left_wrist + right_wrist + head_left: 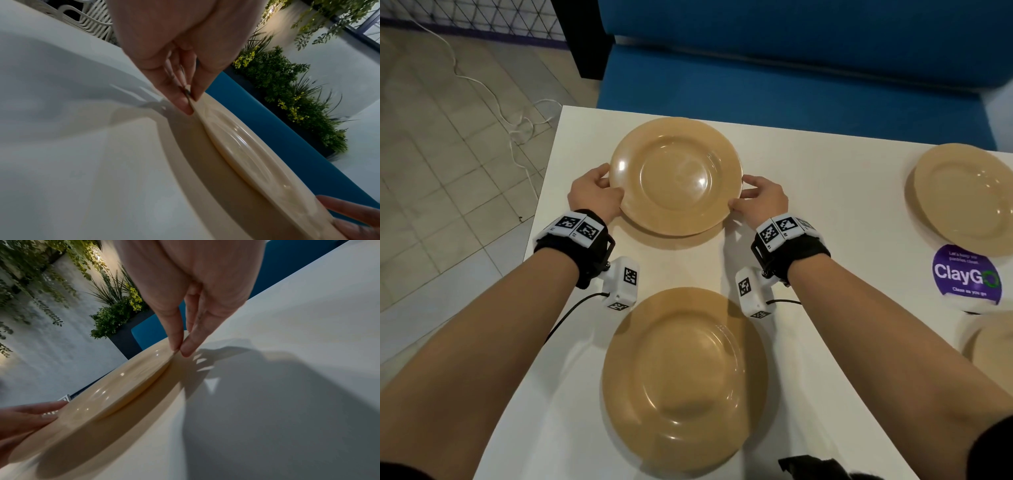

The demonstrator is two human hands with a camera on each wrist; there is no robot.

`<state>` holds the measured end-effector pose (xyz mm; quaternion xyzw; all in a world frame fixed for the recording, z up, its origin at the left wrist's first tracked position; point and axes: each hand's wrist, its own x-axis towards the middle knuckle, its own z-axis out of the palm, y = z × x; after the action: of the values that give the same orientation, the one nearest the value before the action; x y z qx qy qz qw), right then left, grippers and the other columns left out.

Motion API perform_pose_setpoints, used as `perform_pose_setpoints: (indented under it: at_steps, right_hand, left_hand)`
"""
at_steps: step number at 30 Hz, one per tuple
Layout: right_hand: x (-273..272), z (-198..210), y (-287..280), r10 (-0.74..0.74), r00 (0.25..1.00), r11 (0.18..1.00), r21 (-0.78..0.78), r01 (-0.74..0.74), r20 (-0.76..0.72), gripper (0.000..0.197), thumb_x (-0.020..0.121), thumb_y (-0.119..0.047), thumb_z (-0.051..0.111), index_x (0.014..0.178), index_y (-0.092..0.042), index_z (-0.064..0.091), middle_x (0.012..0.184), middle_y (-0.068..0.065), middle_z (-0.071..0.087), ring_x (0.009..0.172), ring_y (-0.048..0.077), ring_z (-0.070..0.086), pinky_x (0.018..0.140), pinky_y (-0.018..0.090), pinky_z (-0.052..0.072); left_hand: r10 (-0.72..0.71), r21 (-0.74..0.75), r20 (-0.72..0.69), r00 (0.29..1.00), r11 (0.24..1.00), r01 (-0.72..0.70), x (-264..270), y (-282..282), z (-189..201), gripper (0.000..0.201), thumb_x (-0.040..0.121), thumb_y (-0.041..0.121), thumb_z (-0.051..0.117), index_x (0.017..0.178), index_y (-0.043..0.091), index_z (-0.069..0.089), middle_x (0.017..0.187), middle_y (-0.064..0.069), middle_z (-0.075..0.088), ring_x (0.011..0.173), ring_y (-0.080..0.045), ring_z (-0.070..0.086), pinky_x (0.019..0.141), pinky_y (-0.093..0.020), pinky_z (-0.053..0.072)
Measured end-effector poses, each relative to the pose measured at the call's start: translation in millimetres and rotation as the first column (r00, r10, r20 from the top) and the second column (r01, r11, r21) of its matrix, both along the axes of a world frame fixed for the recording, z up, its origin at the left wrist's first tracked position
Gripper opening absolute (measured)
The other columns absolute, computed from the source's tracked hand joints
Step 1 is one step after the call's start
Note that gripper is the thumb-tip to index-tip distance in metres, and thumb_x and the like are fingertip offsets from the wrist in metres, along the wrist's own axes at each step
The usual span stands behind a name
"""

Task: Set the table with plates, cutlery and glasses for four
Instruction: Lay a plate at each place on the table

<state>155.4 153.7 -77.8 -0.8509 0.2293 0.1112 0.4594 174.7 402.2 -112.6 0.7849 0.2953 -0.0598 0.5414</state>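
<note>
Both hands on one tan round plastic plate point(676, 176), at 12 o'clock on the white rectangular surface point(808, 205). Left hand point(595, 195) pinches the rim at the plate's 9 o'clock, thumb on top and fingers under. Right hand point(762, 198) pinches the rim at its 3 o'clock, same way. Wrist views show a shadow gap under the near edge, so the plate looks slightly raised or tilted off the surface; full contact unclear.

Progress: plate stage nearly done, by my read. Second tan plate point(685, 370) lies flat at 6 o'clock, nearest the person. Third tan plate point(965, 198) sits at 2 o'clock. Partial fourth tan plate point(993, 342) at 4 o'clock. So four plates are out, this one apparently being set or nudged into place. No cutlery or glasses visible anywhere, so both are left to do.

Hidden or unclear: fourth plate cut off by the frame edge, only a sliver seen. Third plate also clipped at the right. Purple round "ClayGo" sticker point(965, 274) sits between those two, small print unreadable. Blue padded bench point(791, 75) beyond the surface at 12 o'clock. Fingertips under the rim hidden from the head view. Dark object at the bottom edge cannot be identified.
</note>
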Motion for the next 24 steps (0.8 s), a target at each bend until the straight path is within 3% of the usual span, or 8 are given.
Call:
perform_pose_setpoints:
  at_steps: [6,12,13,16,17,20,24]
  right_hand:
    - [3.2,-0.9,1.0,0.002,1.000,1.000,-0.013,-0.002,-0.004,0.055,0.080,-0.012,0.070,0.131,-0.019,0.053,0.108,0.003,0.068,0.099,0.016,0.062,0.086,0.021,0.044]
    - [-0.3,-4.0,0.8,-0.039,0.999,0.999,0.017,0.039,0.004,0.060,0.080,-0.015,0.071,0.135,-0.018,0.049,0.097,-0.001,0.065,0.097,0.017,0.064,0.094,0.026,0.048]
    - [-2.1,-3.5,0.5,-0.056,0.998,0.998,0.030,0.056,0.009,0.061,0.080,-0.018,0.071,0.137,-0.018,0.047,0.096,-0.003,0.065,0.094,0.017,0.065,0.092,0.025,0.050]
    - [-10.1,-0.2,-2.4,-0.093,0.995,0.994,0.059,0.092,0.022,0.060,0.084,-0.022,0.069,0.138,-0.015,0.044,0.105,0.001,0.069,0.091,0.018,0.068,0.069,0.011,0.049]
    - [-14.3,1.4,-3.8,-0.098,0.995,0.994,0.057,0.096,0.027,0.060,0.084,-0.025,0.068,0.138,-0.015,0.044,0.107,0.002,0.070,0.094,0.018,0.068,0.072,0.013,0.049]
    - [-30.1,2.6,-8.0,-0.097,0.994,0.994,0.050,0.095,0.041,0.059,0.082,-0.032,0.069,0.135,-0.016,0.047,0.105,0.001,0.071,0.095,0.018,0.068,0.096,0.031,0.049]
    - [-65.7,8.8,-13.6,-0.009,0.999,0.999,0.046,0.007,0.035,0.054,0.080,-0.031,0.071,0.129,-0.017,0.053,0.106,0.001,0.070,0.100,0.020,0.066,0.099,0.036,0.048]
  left_hand:
    - [-0.014,0.024,-0.004,1.000,1.000,0.014,3.5,0.1,1.1,0.065,0.068,0.012,0.060,0.132,0.022,0.054,0.105,0.003,0.071,0.099,-0.022,0.068,0.091,-0.041,0.054]
    - [-0.039,0.108,-0.015,0.999,0.993,0.040,-3.7,-4.8,10.4,0.059,0.080,0.015,0.060,0.137,0.021,0.048,0.112,0.001,0.069,0.105,-0.021,0.064,0.096,-0.039,0.051]
    - [-0.071,0.149,-0.022,0.997,0.986,0.073,-5.8,-6.0,13.7,0.057,0.083,0.019,0.059,0.139,0.020,0.046,0.117,0.000,0.067,0.110,-0.021,0.062,0.100,-0.038,0.048]
    - [-0.134,0.231,-0.041,0.990,0.963,0.140,-12.5,-7.7,21.9,0.058,0.087,0.026,0.056,0.142,0.018,0.040,0.130,-0.002,0.059,0.118,-0.023,0.057,0.103,-0.038,0.044]
    - [-0.138,0.236,-0.049,0.989,0.961,0.146,-15.8,-8.2,25.4,0.060,0.087,0.028,0.057,0.143,0.017,0.038,0.134,-0.004,0.055,0.119,-0.024,0.056,0.103,-0.039,0.045]
    - [-0.142,0.243,-0.065,0.988,0.958,0.153,-32.3,-10.5,36.3,0.067,0.087,0.032,0.060,0.146,0.016,0.031,0.144,-0.008,0.044,0.127,-0.025,0.049,0.106,-0.036,0.039]
    - [-0.196,0.233,-0.038,0.980,0.952,0.199,-73.1,-19.1,53.7,0.078,0.084,0.033,0.067,0.148,0.015,0.026,0.147,-0.008,0.040,0.135,-0.022,0.040,0.108,-0.034,0.034]
